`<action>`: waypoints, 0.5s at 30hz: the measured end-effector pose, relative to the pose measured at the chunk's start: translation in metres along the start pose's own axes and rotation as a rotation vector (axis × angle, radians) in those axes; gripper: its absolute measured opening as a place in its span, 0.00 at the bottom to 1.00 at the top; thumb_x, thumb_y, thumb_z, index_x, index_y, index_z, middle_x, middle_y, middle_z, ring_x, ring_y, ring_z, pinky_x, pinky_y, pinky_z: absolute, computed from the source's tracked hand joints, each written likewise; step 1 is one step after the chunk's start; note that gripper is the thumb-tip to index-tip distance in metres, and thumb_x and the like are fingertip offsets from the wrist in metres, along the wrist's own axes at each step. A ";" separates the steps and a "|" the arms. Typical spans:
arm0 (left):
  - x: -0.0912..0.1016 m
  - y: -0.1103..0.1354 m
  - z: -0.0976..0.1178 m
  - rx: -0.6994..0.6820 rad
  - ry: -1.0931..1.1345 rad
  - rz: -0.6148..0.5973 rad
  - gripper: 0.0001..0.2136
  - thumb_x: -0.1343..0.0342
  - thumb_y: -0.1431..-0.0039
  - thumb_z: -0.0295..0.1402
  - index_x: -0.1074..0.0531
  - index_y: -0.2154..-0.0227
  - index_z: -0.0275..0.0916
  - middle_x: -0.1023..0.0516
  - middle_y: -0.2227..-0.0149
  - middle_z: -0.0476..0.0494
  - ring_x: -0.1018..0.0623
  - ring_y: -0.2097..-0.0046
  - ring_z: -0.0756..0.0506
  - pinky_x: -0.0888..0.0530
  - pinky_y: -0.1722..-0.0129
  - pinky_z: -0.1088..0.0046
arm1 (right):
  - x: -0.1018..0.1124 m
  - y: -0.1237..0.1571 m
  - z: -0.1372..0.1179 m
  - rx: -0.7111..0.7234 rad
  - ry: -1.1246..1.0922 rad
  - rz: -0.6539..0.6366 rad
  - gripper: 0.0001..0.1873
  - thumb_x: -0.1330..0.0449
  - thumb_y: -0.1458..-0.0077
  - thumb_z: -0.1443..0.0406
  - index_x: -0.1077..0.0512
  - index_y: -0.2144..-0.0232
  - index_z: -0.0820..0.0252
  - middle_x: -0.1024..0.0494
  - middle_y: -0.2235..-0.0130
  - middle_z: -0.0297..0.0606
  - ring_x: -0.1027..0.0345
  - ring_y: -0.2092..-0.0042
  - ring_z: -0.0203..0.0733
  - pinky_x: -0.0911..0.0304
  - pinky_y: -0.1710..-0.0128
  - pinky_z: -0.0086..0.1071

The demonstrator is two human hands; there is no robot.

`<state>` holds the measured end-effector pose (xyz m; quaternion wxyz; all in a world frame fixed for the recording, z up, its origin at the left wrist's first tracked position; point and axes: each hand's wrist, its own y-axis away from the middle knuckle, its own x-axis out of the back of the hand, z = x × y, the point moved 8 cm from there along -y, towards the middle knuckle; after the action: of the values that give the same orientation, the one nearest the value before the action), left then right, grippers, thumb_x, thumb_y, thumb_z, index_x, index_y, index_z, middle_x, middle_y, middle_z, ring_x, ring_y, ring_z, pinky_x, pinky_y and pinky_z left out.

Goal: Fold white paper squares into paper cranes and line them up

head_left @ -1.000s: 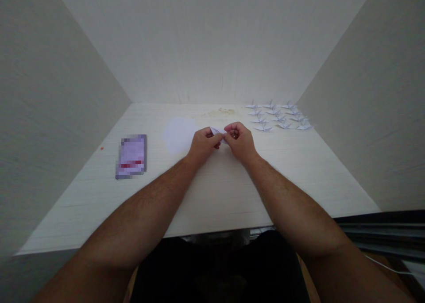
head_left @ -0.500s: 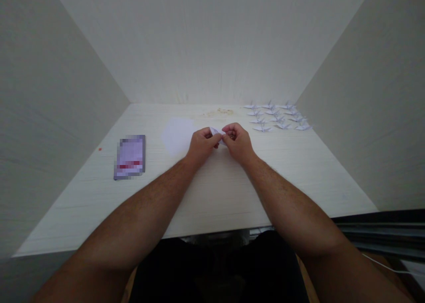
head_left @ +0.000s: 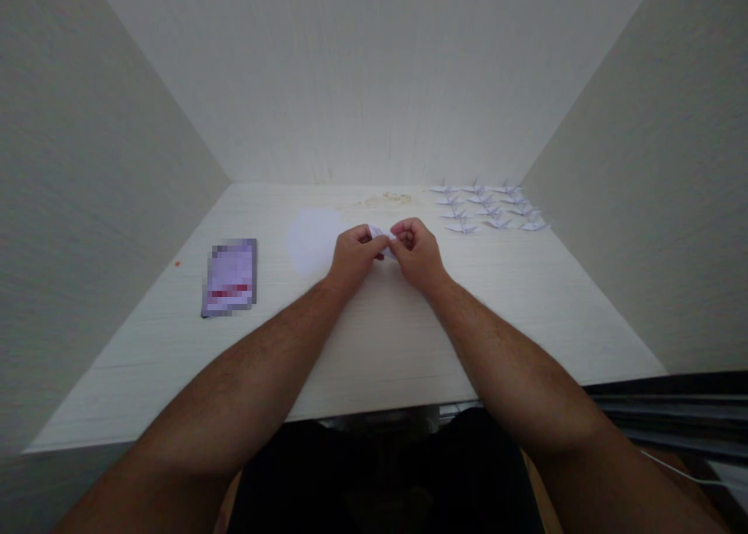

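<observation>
Between both hands is a small folded piece of white paper (head_left: 379,231), held just above the table near its middle. My left hand (head_left: 355,255) is closed on its left side, the thumb pressed along the near face. With thumb and fingertips, my right hand (head_left: 418,252) pinches its right end; the thumbs nearly meet. Much of the folded paper is hidden by the fingers. Left of my left hand, flat white paper (head_left: 312,238) lies on the table. Several folded paper cranes (head_left: 482,200) stand in rows at the back right.
A blurred-out flat item (head_left: 230,277) with a dark edge lies at the left of the white table (head_left: 386,347). Beyond it is a small red spot (head_left: 178,263). Pale walls (head_left: 374,82) close in the back and both sides. Brownish stains mark the rear of the tabletop.
Both hands keep their grip on the folded paper, with only slight finger shifts. The whole view has moved very slightly.
</observation>
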<state>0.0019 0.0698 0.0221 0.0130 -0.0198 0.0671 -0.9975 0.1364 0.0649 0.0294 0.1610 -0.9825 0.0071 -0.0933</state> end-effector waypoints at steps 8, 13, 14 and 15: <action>0.004 -0.003 -0.006 -0.015 0.073 0.034 0.08 0.37 0.54 0.34 0.28 0.79 0.37 0.28 0.78 0.51 0.29 0.75 0.52 0.29 0.74 0.76 | -0.002 0.002 -0.002 0.041 0.006 -0.019 0.09 0.42 0.50 0.65 0.35 0.64 0.55 0.29 0.71 0.30 0.35 0.71 0.35 0.38 0.68 0.33; 0.007 -0.005 -0.010 -0.008 0.229 0.071 0.09 0.38 0.54 0.33 0.33 0.80 0.38 0.31 0.78 0.53 0.31 0.75 0.53 0.30 0.73 0.77 | -0.005 0.002 0.000 0.023 -0.023 -0.042 0.10 0.42 0.50 0.66 0.36 0.63 0.55 0.29 0.71 0.29 0.33 0.70 0.35 0.37 0.68 0.33; 0.006 -0.005 -0.010 0.007 0.254 0.059 0.09 0.38 0.53 0.34 0.32 0.79 0.38 0.31 0.77 0.52 0.30 0.74 0.53 0.30 0.73 0.77 | -0.005 0.002 -0.001 0.029 -0.032 -0.038 0.10 0.42 0.51 0.66 0.36 0.63 0.55 0.29 0.71 0.30 0.33 0.70 0.36 0.37 0.68 0.33; 0.004 -0.005 -0.009 0.026 0.274 0.036 0.09 0.38 0.52 0.35 0.31 0.79 0.38 0.30 0.77 0.52 0.30 0.74 0.53 0.29 0.73 0.76 | -0.004 0.002 -0.002 0.033 -0.040 -0.032 0.10 0.42 0.51 0.67 0.36 0.64 0.55 0.29 0.71 0.29 0.33 0.70 0.35 0.38 0.68 0.33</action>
<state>-0.0023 0.0757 0.0135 0.0218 0.1179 0.0559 -0.9912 0.1318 0.0623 0.0298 0.1759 -0.9814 -0.0135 -0.0761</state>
